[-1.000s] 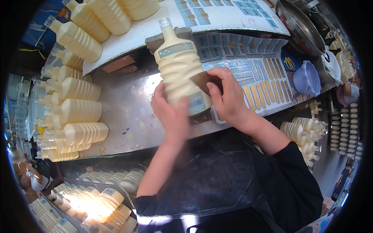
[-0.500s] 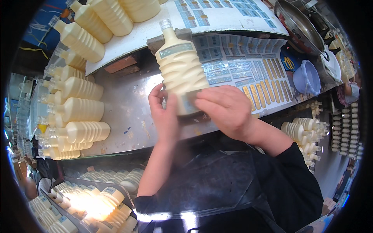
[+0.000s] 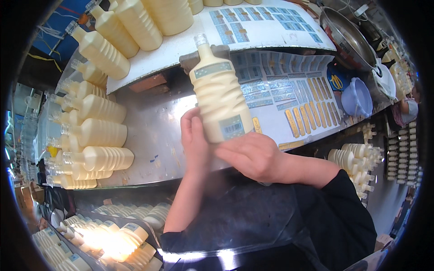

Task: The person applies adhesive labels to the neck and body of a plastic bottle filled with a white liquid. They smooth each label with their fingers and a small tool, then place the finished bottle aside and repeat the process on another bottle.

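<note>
A cream bottle (image 3: 221, 97) with a wavy ribbed body and a clear threaded neck lies slanted in front of me. Its upper part leans by a dark block (image 3: 187, 61). A blue-grey band label (image 3: 213, 70) crosses its shoulder, and a blue-grey barcode label (image 3: 232, 128) sits low on the body. My left hand (image 3: 194, 142) is closed around the bottle's lower left side, thumb partly hidden. My right hand (image 3: 253, 156) holds its fingers together against the base at the lower right; their tips are partly hidden.
Cream bottles (image 3: 99, 108) line the table's left side, with more on the white raised shelf (image 3: 199, 27). Sheets of blue and gold labels (image 3: 312, 108) lie to the right, near a lavender bucket (image 3: 357, 97) and a large pan (image 3: 348, 38). Labelled bottles (image 3: 131, 232) fill crates at lower left.
My right hand has slid off the lower label down to the base, uncovering the barcode. My left hand still holds the bottle's side. The whole view has shifted slightly.
</note>
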A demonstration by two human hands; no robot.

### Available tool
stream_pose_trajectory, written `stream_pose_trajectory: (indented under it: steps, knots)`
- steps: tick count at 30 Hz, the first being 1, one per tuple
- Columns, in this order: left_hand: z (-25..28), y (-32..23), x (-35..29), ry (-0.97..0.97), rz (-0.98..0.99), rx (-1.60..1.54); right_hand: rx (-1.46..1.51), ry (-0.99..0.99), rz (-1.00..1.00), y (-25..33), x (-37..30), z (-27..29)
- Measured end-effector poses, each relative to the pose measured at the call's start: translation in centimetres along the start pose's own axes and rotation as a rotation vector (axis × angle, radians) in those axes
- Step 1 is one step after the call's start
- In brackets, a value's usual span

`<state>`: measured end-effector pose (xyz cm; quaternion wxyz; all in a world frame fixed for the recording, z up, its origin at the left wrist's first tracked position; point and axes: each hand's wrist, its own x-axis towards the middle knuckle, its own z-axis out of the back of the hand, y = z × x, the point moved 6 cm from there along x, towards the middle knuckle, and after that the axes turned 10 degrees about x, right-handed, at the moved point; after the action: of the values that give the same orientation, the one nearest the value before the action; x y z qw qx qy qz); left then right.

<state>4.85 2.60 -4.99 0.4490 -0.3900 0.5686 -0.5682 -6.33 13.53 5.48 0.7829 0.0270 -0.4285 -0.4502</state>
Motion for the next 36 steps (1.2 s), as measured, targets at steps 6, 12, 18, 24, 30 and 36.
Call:
stream_pose_trajectory:
  steps: [6,12,18,24,30,36]
  knots:
    - [-0.4,-0.8,1.1,-0.081,-0.306,0.452,-0.111,-0.297,-0.509,-7.0,-2.9,3.0]
    - [-1.1,-4.3,6.0,-0.104,-0.353,0.410,0.240,-0.554,-0.675,-10.1,1.0,5.4]
    - [-2.0,-2.6,10.8,0.019,-0.101,0.170,0.140,-0.280,-0.717,-12.2,7.5,2.3]
    - [-2.8,-1.6,10.2,0.102,-0.025,0.010,0.232,-0.399,-0.866,-17.9,2.2,2.5]
    - [-2.8,-1.9,10.1,0.131,0.100,-0.114,0.209,-0.409,-0.753,-19.1,1.8,2.5]
    - [-2.0,-8.3,9.4,0.220,-0.003,-0.141,0.540,-0.521,-0.633,-17.5,2.3,4.6]
